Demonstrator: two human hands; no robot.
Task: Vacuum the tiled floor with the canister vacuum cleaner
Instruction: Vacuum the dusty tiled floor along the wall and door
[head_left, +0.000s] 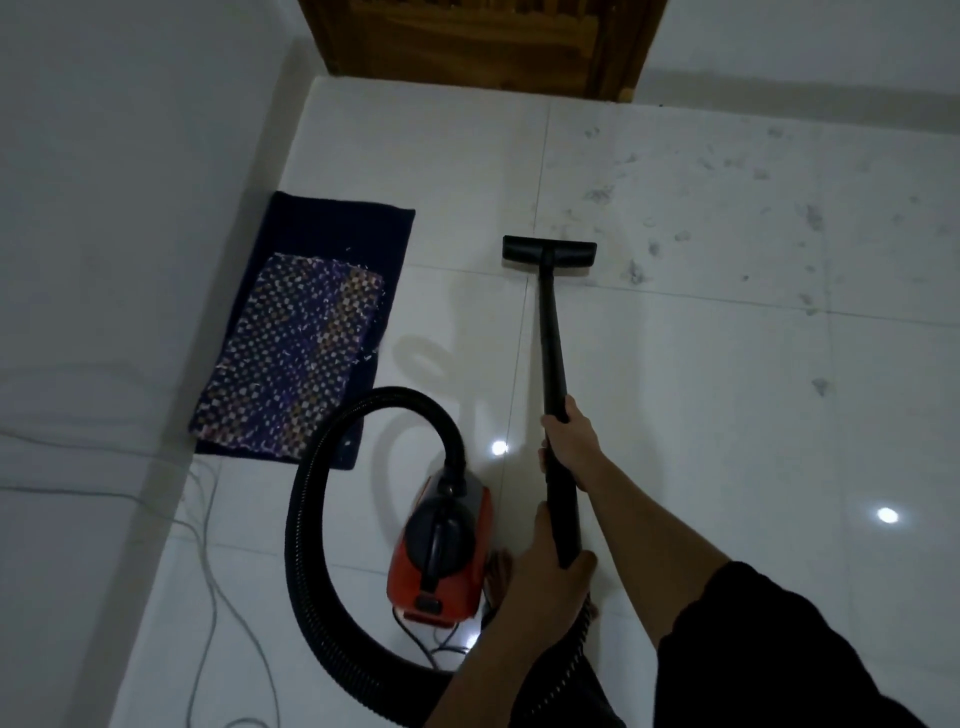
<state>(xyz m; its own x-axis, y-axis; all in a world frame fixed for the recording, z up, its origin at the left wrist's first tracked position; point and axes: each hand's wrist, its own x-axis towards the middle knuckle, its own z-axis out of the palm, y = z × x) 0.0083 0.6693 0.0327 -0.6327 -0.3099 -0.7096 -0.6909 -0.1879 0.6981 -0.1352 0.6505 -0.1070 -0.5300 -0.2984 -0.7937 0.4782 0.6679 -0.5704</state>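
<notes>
A red and black canister vacuum (441, 551) sits on the white tiled floor (727, 441) at lower centre. Its ribbed black hose (311, 519) loops left and back round to the wand. My right hand (569, 441) grips the black wand (551, 338) partway up. My left hand (545, 577) grips the wand's lower end where the hose joins. The flat black floor nozzle (549, 250) rests on the tiles ahead, at the edge of a patch of grey dust and fluff (727, 218).
A dark blue mat with a patterned cloth (296, 343) lies by the left wall. A grey power cord (213, 561) trails along the floor at lower left. A wooden door (478, 41) stands at the top. White walls bound the left and far sides.
</notes>
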